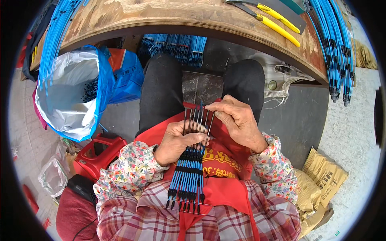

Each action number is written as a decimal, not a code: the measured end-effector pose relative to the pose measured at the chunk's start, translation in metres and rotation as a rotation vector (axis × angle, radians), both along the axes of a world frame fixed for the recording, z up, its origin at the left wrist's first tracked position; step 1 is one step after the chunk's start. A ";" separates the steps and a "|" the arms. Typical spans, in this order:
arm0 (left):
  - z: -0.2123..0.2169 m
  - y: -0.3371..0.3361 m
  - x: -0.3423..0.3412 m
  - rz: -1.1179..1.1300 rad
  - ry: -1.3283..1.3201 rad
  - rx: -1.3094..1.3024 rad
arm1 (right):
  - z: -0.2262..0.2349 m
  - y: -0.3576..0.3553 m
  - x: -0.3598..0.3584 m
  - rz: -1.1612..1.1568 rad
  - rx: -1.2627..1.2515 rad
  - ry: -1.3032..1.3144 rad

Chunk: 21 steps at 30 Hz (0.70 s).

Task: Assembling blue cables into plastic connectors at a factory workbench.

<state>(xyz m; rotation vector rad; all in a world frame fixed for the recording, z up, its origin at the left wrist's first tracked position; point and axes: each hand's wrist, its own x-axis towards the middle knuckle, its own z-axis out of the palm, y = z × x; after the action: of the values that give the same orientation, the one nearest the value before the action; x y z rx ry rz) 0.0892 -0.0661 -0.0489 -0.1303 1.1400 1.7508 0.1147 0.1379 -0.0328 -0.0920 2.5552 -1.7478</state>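
Note:
My left hand [173, 141] is wrapped round a flat fan of thin blue-and-black rods [185, 172], its thumb lying across them. The rods' blue parts, with black bands and dark tips, spread down toward my chest over the red apron [225, 158]. Their bare dark ends point up between my knees. My right hand [238, 122] is closed in a pinch at the upper end of the rightmost rod. A small red strip [189, 105] shows by the upper ends. Thin crosswise lines run near the lower tips.
A wooden bench [161, 14] curves ahead, bearing yellow-handled pliers [277, 30] and bundles of blue rods [337, 52] overhanging its right end. More blue bundles [175, 46] lie beneath. A blue-and-white bag [66, 106] and red stool [98, 156] stand left; tan sacks [321, 176] lie right.

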 end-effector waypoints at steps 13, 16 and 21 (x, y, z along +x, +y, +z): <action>0.000 -0.002 0.001 0.050 0.012 0.005 | -0.009 -0.001 -0.005 0.057 -0.015 -0.008; 0.000 -0.003 0.000 0.042 -0.001 0.013 | -0.009 -0.001 -0.007 0.048 -0.062 0.066; 0.001 -0.002 -0.001 0.016 -0.008 0.013 | -0.003 -0.004 -0.010 0.030 -0.072 0.013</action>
<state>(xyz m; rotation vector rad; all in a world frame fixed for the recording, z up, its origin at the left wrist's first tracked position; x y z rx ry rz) 0.0882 -0.0683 -0.0481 -0.1389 1.1238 1.7704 0.1051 0.1340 -0.0361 -0.1435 2.4860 -1.8345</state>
